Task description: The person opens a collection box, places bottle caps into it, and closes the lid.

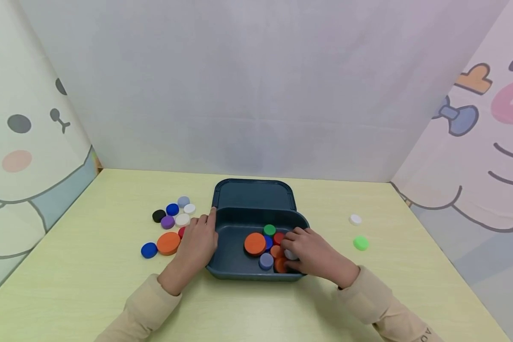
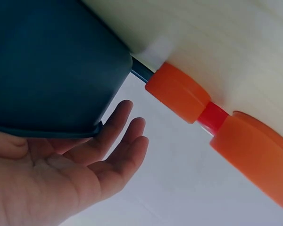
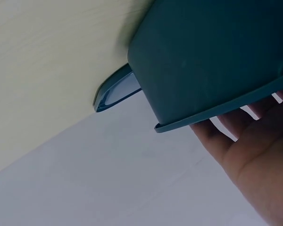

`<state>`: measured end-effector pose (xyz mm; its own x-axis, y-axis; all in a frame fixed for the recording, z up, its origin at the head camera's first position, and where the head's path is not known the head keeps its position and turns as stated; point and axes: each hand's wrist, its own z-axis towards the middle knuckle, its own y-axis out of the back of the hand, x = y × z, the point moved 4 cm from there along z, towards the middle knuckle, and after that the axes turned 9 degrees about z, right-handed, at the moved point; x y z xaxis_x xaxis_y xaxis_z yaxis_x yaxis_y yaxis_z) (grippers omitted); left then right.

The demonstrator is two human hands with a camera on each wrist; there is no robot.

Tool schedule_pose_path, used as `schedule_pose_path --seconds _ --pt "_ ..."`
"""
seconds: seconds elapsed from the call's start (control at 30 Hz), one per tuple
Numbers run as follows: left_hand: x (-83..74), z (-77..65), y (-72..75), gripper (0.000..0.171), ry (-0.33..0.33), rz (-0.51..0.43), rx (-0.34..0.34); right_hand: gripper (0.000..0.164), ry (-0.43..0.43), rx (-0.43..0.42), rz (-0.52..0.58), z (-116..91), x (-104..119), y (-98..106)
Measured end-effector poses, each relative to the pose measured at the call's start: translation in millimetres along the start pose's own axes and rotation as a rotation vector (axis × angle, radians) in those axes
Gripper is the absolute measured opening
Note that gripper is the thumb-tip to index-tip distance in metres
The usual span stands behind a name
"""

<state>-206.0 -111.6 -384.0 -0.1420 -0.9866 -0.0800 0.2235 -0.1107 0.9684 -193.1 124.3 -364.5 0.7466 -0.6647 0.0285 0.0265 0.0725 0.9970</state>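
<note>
In the head view a dark blue-green box (image 1: 231, 275) stands on the table, with several round plastic caps inside. My left hand (image 1: 197, 242) rests at its left rim, the forefinger stretched along the edge; the other fingers lie loose outside the wall in the left wrist view. My right hand (image 1: 312, 251) reaches over the right rim into the box, thumb and fingers spread over a white cap (image 1: 291, 254). Close by are an orange-red cap (image 1: 280, 265) and a red cap (image 1: 279, 238). A large orange cap (image 1: 254, 243) lies mid-box. The right fingertips are hidden in the right wrist view.
Behind the box lies its lid (image 1: 256, 194). Several caps, among them a large orange cap (image 1: 168, 243) and a black cap (image 1: 158, 216), are spread left of it. A small white cap (image 1: 355, 219) and a green cap (image 1: 361, 243) lie to the right.
</note>
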Motion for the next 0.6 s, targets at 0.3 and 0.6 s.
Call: schedule_pose_path --seconds 0.3,0.6 --pt "-0.5 -0.3 -0.3 0.059 -0.001 0.013 -0.001 0.035 -0.054 -0.036 -0.009 -4.2 -7.8 11.0" --pt "-0.3 0.1 0.0 0.06 0.002 0.022 0.002 0.033 -0.101 -0.182 -0.051 -14.6 -25.9 27.0"
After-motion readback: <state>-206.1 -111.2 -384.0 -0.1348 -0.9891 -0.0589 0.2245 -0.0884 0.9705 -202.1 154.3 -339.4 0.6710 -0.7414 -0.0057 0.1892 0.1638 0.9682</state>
